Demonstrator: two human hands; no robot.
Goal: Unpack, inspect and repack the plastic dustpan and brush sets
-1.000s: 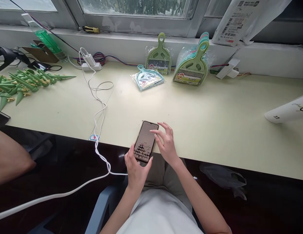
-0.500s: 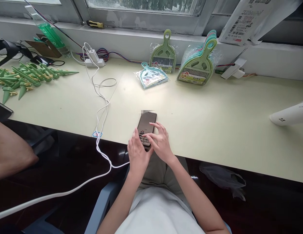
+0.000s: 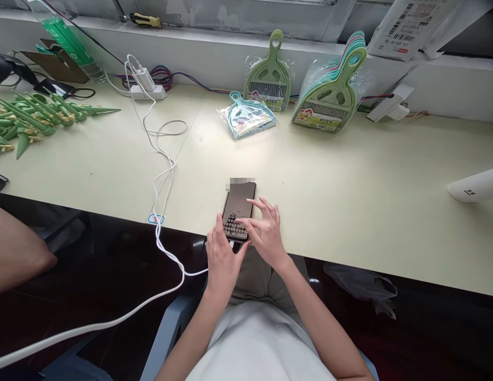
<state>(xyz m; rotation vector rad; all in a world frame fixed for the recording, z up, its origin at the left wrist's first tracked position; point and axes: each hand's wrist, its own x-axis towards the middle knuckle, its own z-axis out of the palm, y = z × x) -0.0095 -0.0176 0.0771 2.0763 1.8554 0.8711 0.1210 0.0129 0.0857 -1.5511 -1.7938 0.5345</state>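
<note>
A smartphone [image 3: 240, 203] lies at the table's front edge, its screen showing a keyboard. My left hand [image 3: 223, 254] grips the phone's lower end, fingers along the left side and thumb at the bottom right corner. A white cable plug shows at its lower end. My right hand [image 3: 266, 230] is over the phone's right side with its fingers apart and holds nothing; one fingertip is at the on-screen keyboard.
White cables [image 3: 172, 164] run from a power strip [image 3: 149, 93] over the table's edge. Behind stand packaged dustpan sets [image 3: 328, 103]. Green pointed pieces [image 3: 35, 119] lie left, a white cup [image 3: 474, 185] right. Another person's arm [image 3: 19, 248] is at the left.
The view has shifted slightly. My left hand has slid a little lower on the phone, so more of the keyboard and the plug show. The right fingers have moved slightly over the screen.
</note>
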